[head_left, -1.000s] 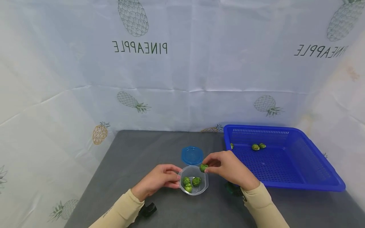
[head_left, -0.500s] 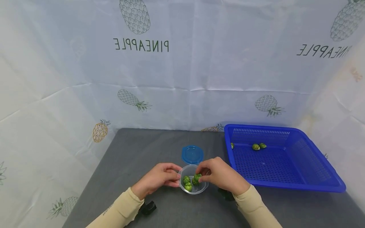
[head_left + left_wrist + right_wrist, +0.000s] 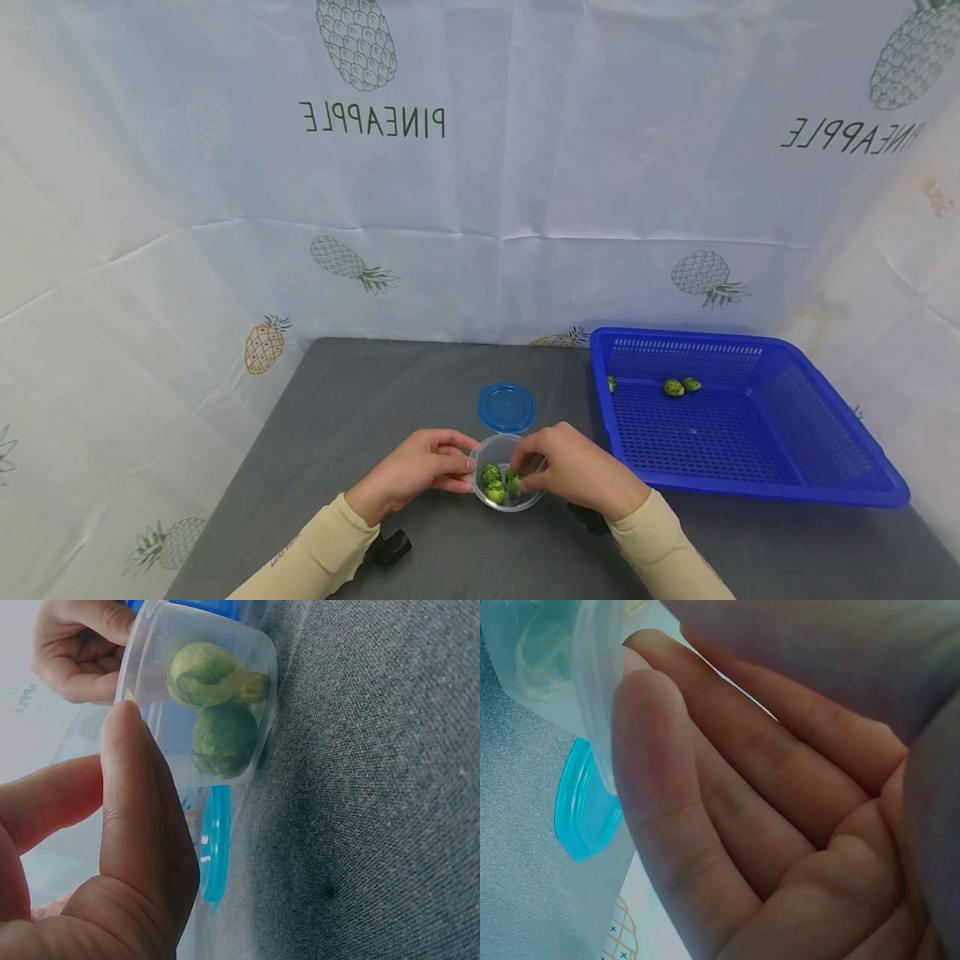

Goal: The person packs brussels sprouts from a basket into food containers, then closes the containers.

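Observation:
A small clear plastic container (image 3: 531, 505) stands on the table, with several Brussels sprouts (image 3: 495, 492) inside. At its left side my left hand (image 3: 420, 467) holds the rim between thumb and fingers; the left wrist view shows a fingertip (image 3: 129, 712) against the rim. My right hand (image 3: 573, 467) reaches into the container from the right, its fingertips pinching a Brussels sprout (image 3: 513, 485) low inside. In the right wrist view the curled fingers (image 3: 660, 750) hide that sprout. Two sprouts (image 3: 225, 739) show through the container wall in the left wrist view.
Just behind the container lies its blue lid (image 3: 507, 407). A blue perforated basket (image 3: 750, 450) stands at the right, with a few Brussels sprouts (image 3: 673, 387) in it. A pineapple-print curtain (image 3: 480, 183) hangs behind the grey table (image 3: 360, 400).
My right hand has moved left and down, carrying a sprout from above the container's right rim to inside it. The left hand has stayed at the rim.

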The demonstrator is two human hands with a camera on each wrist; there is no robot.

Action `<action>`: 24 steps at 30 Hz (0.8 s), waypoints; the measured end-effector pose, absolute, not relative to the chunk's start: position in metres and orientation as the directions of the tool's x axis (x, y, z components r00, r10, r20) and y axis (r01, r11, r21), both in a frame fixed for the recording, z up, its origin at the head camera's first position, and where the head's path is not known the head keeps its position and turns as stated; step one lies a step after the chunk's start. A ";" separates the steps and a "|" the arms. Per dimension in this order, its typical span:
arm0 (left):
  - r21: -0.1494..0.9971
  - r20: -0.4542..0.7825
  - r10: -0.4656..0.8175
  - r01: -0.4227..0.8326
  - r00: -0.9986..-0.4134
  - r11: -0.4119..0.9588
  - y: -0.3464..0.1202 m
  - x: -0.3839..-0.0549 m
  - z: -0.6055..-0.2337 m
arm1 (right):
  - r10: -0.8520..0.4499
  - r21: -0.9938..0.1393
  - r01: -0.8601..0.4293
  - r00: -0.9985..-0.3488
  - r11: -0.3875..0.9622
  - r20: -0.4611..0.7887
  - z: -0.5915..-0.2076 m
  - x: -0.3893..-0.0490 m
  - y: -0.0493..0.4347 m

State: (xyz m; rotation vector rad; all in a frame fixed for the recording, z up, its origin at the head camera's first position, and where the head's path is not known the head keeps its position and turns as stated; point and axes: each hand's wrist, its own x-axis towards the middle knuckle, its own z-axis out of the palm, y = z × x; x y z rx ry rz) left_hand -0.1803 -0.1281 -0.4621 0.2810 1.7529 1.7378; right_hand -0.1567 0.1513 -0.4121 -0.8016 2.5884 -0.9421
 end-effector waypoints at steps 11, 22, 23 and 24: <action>0.954 -0.292 0.567 -0.276 -0.770 0.117 -0.129 -0.182 -0.462 | -0.588 -0.641 -0.440 -0.809 0.629 -0.022 -0.412 -0.159 0.151; 0.953 -0.296 0.575 -0.279 -0.763 0.119 -0.127 -0.184 -0.462 | -0.553 -0.653 -0.417 -0.833 0.632 -0.002 -0.399 -0.155 0.161; 0.952 -0.297 0.576 -0.281 -0.762 0.120 -0.126 -0.184 -0.463 | -0.543 -0.658 -0.409 -0.840 0.632 0.001 -0.397 -0.155 0.165; 0.952 -0.299 0.577 -0.283 -0.760 0.120 -0.125 -0.184 -0.463 | -0.528 -0.662 -0.399 -0.849 0.635 0.005 -0.395 -0.154 0.169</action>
